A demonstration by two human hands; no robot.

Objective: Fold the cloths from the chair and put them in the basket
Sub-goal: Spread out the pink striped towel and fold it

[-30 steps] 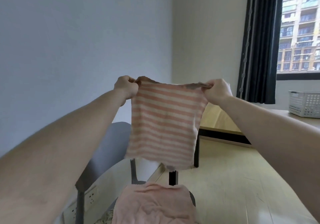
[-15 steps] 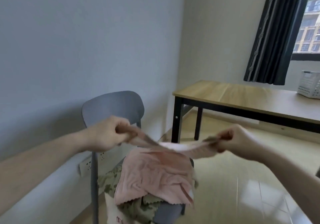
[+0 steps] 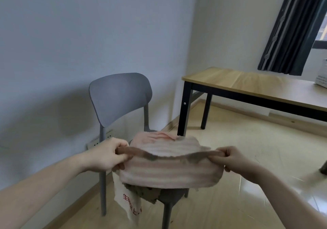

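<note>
A pink-and-white striped cloth (image 3: pixel 169 172) is stretched between my hands over the grey chair (image 3: pixel 120 96), doubled over so that a fold hangs toward me. My left hand (image 3: pixel 109 155) pinches its left corners and my right hand (image 3: pixel 230 158) pinches its right corners. Beneath it on the chair seat lies a pile of cloths: a plain pink cloth (image 3: pixel 155 136) on top, a camouflage cloth (image 3: pixel 141 192) below, and a white cloth with red print (image 3: pixel 129 202) hanging off the front. The white basket (image 3: pixel 321 81) shows only as a corner at the right edge, on the table.
A wooden table with black legs (image 3: pixel 247 85) stands to the right of the chair, against the wall. A dark curtain (image 3: pixel 293 27) hangs by the window behind it. A wall socket (image 3: pixel 99 140) sits low behind the chair. Pale wood floor (image 3: pixel 247 158) spreads to the right.
The striped cloth hung open at full length a second ago; it has since been brought down over the chair and doubled over. My view has dropped toward the chair.
</note>
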